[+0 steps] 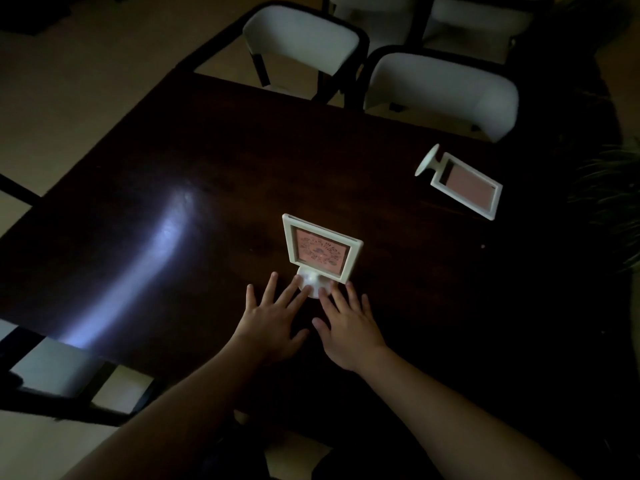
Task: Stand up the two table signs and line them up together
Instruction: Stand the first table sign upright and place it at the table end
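Note:
One white-framed table sign with a pink printed card stands upright on its round foot near the middle of the dark wooden table. My left hand and my right hand lie flat on the table just in front of it, fingers spread, fingertips touching the round foot from either side. Neither hand grips anything. The second table sign, same white frame and pink card, lies flat on its back at the far right of the table, its round foot pointing away to the upper left.
Two white chairs with dark frames stand at the table's far edge, another chair at the near left. Plant leaves reach in at the right. A bright reflection streaks the left of the tabletop.

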